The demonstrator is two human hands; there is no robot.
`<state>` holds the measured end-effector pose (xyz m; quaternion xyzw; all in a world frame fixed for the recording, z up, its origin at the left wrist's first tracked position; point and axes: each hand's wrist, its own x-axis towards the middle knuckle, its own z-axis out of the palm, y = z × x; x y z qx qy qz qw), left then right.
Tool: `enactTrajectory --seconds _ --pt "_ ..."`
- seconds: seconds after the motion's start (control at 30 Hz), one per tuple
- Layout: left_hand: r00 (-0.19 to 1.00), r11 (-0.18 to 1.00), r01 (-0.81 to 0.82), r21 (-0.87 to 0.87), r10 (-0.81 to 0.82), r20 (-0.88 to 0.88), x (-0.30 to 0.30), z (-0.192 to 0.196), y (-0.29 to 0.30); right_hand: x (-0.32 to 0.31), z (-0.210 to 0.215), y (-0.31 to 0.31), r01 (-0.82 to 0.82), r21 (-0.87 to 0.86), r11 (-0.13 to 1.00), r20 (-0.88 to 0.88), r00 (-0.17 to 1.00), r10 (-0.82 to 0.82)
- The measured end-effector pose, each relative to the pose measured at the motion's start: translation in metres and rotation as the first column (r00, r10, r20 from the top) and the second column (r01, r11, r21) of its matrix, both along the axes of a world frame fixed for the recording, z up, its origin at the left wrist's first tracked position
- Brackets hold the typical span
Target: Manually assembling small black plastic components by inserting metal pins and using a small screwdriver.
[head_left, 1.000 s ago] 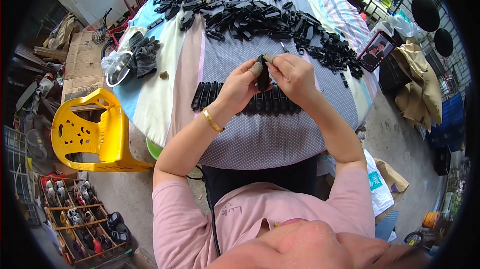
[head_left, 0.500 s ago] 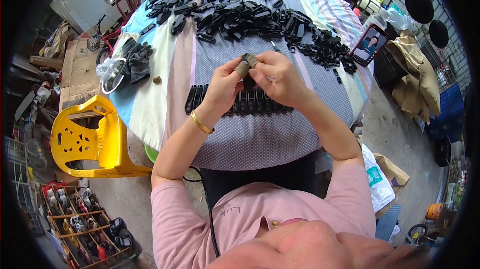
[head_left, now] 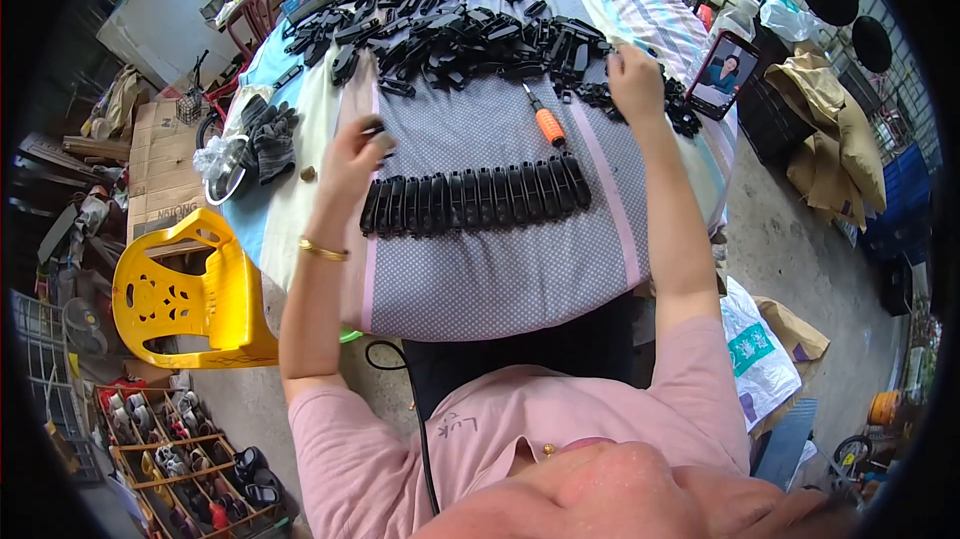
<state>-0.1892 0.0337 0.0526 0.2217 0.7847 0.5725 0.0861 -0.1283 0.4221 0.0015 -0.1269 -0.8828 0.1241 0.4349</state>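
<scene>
Your left hand (head_left: 350, 155) seems to pinch a black piece (head_left: 373, 127) near the row's left end; blur hides its direction. It should be light, stiff, slightly slippery: grip its long sides. Your right hand (head_left: 637, 84) is by the small parts (head_left: 598, 96), grip unclear. The row pieces (head_left: 475, 201) point away from you, lengthwise.

Glossy plastic parts (head_left: 474, 201) lie nearer the body than the left fingers (head_left: 356, 136) and right fingers (head_left: 622, 67); between these, a tool (head_left: 546, 120) has a plastic handle (head_left: 549, 126) and metal tip (head_left: 528, 94), on matt cloth (head_left: 490, 284).
</scene>
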Motion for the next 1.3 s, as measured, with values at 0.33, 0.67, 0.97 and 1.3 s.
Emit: enactTrajectory --seconds 0.33,0.67,0.97,1.3 --pt "0.966 0.892 0.148 -0.427 -0.038 0.256 -0.018 -0.014 -0.079 -0.011 -0.010 0.010 0.282 0.024 0.959 0.564 0.788 -0.246" --pt "0.920 0.822 -0.102 -0.561 -0.137 -0.368 0.005 0.009 -0.030 -0.016 -0.009 -0.013 -0.090 -0.020 0.996 0.277 0.957 0.093" --pt "0.771 0.838 0.122 -0.531 -0.417 -0.481 0.017 0.026 0.105 0.003 0.019 -0.032 -0.210 -0.293 0.933 -0.234 0.962 0.143" --pt "0.716 0.963 0.159 -0.218 -0.264 -0.646 0.016 -0.005 0.163 0.015 0.031 -0.077 -0.575 -0.789 -0.215 -0.584 0.596 0.551"
